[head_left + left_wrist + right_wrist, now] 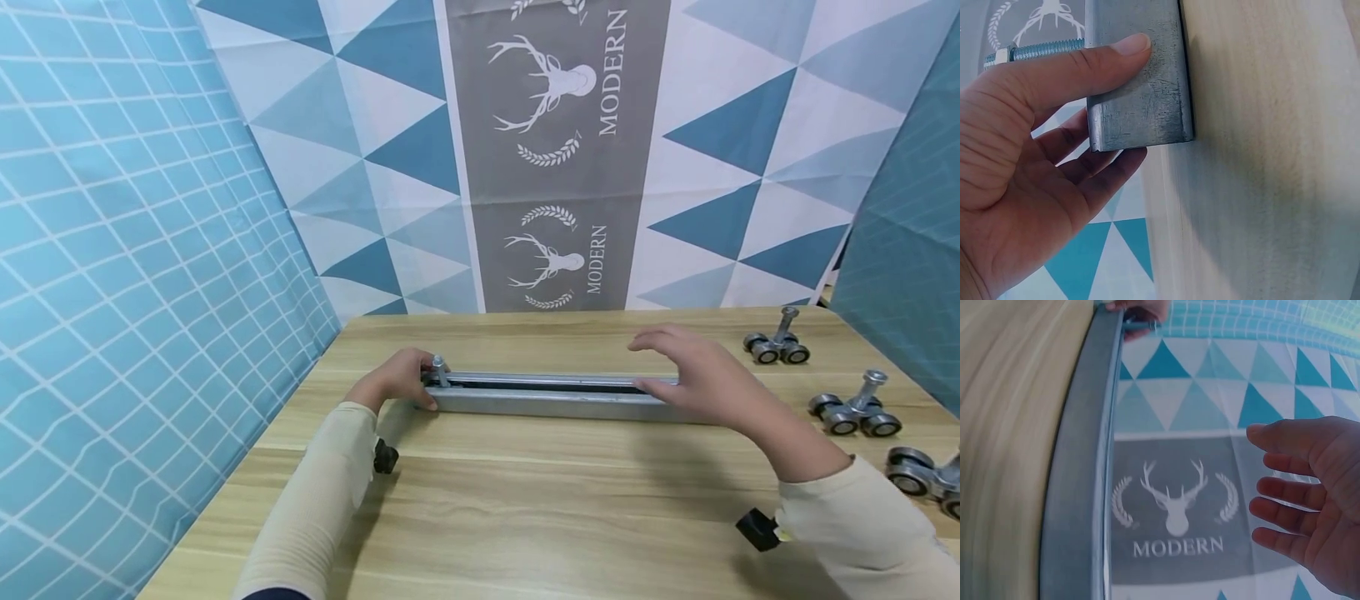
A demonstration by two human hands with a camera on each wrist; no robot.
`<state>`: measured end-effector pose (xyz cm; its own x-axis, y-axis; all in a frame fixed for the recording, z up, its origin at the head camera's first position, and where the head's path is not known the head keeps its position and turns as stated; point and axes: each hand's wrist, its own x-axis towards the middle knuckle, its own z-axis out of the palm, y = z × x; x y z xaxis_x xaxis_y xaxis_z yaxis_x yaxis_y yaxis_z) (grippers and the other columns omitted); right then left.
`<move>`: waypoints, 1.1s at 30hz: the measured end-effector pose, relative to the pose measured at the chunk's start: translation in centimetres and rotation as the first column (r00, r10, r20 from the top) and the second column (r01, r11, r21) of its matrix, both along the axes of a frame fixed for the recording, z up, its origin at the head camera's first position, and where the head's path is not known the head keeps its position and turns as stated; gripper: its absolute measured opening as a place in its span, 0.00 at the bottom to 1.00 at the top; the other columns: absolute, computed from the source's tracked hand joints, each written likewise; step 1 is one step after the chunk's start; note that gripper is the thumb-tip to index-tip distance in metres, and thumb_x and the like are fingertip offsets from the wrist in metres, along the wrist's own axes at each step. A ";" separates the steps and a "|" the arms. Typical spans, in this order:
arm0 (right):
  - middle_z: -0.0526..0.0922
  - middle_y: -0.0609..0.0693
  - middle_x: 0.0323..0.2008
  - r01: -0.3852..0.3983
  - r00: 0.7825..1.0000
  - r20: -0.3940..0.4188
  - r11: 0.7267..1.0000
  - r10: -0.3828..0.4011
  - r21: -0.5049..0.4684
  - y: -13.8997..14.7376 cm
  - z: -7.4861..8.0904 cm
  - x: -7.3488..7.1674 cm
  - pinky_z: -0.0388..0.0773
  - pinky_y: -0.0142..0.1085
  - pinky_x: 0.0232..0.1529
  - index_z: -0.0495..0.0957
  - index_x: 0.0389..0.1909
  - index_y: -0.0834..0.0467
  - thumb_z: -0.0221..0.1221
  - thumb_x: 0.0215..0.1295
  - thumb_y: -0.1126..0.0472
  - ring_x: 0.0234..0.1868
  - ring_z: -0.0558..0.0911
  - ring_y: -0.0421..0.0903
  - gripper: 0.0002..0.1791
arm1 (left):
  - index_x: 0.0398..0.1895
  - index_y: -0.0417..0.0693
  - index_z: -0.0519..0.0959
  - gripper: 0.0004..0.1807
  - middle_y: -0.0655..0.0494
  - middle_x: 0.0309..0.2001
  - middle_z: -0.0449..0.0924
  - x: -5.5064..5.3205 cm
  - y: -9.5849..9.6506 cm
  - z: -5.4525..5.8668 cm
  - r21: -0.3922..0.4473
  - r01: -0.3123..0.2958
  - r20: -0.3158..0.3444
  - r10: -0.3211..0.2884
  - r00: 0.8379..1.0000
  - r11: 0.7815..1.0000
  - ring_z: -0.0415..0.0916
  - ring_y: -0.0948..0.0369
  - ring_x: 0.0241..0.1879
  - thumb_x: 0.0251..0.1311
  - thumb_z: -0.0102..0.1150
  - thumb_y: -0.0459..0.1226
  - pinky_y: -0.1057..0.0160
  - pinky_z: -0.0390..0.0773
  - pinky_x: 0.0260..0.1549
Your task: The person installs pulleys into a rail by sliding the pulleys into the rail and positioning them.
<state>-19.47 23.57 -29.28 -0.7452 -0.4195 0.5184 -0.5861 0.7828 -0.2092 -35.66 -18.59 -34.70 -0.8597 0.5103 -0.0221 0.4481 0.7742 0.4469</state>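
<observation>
1. Metal rail (555, 403): long axis runs left to right across the person's front, starting at the left fingers and passing below the right fingers. Slot faces up. Far right end hidden behind the right arm; cannot tell where it stops.
2. Left hand (400, 379): the nearer one, at the rail's left end. Thumb laid flat against the near face, other fingers (1113, 178) curled round behind and under the end; the end is pinched between them.
3. Upright bolt (440, 372): stands out of the slot just beside the left fingers, on their upper side, thread and nut showing in the left wrist view. What it joins to inside the slot is out of sight.
4. Right hand (701, 375): above the rail's right part. Fingers spread and loosely bent, thumb apart from them, nothing between. Right wrist view shows a gap to the rail, so no contact there.
5. Key relation, as judged: the rail lies lengthwise between the hands, gripped on the left only, below the right fingers.
6. Three wheeled trolleys (855, 408) stand on the tabletop (525, 500), right of the right fingers, well apart from the left.
</observation>
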 end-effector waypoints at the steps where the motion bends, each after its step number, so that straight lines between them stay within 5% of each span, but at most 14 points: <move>1: 0.80 0.60 0.51 0.012 1.000 -0.002 1.000 -0.012 0.001 0.4 0.1 0.1 0.73 0.57 0.51 0.79 0.51 0.63 0.71 0.54 0.63 0.54 0.77 0.61 0.23 | 0.45 0.49 0.85 0.29 0.54 0.43 0.83 0.0 0.0 0.0 0.000 0.004 -0.001 -0.004 1.000 1.000 0.76 0.59 0.42 0.31 0.82 0.30 0.55 0.76 0.47; 7: 0.79 0.63 0.50 0.077 0.996 -0.044 0.997 -0.077 0.008 2.8 0.3 0.7 0.71 0.60 0.49 0.80 0.48 0.64 0.72 0.51 0.65 0.53 0.76 0.63 0.22 | 0.46 0.49 0.84 0.30 0.56 0.39 0.83 0.1 -0.2 0.0 -0.013 0.015 -0.020 -0.015 1.000 1.000 0.74 0.60 0.36 0.32 0.83 0.32 0.57 0.75 0.40; 19: 0.79 0.66 0.48 0.169 0.984 -0.060 0.984 -0.166 0.058 6.7 -0.7 1.2 0.72 0.60 0.44 0.81 0.46 0.66 0.74 0.47 0.64 0.47 0.77 0.64 0.23 | 0.45 0.49 0.86 0.29 0.56 0.43 0.84 0.4 -0.2 0.1 0.010 -0.010 -0.010 0.011 1.000 1.000 0.77 0.61 0.41 0.31 0.83 0.31 0.56 0.76 0.45; 33: 0.79 0.70 0.42 0.303 0.951 0.011 0.943 -0.308 0.137 10.8 -1.3 2.0 0.73 0.59 0.37 0.81 0.42 0.70 0.72 0.49 0.65 0.42 0.78 0.67 0.20 | 0.46 0.48 0.86 0.30 0.56 0.43 0.84 0.6 -0.4 0.2 0.004 -0.033 0.000 0.033 0.999 0.999 0.76 0.61 0.39 0.31 0.82 0.30 0.58 0.76 0.42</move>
<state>-17.45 34.36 -30.62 -0.8634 -0.2323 0.4479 -0.3093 0.9450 -0.1062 -35.09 -18.96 -34.54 -0.8759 0.4820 -0.0206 0.4225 0.7869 0.4498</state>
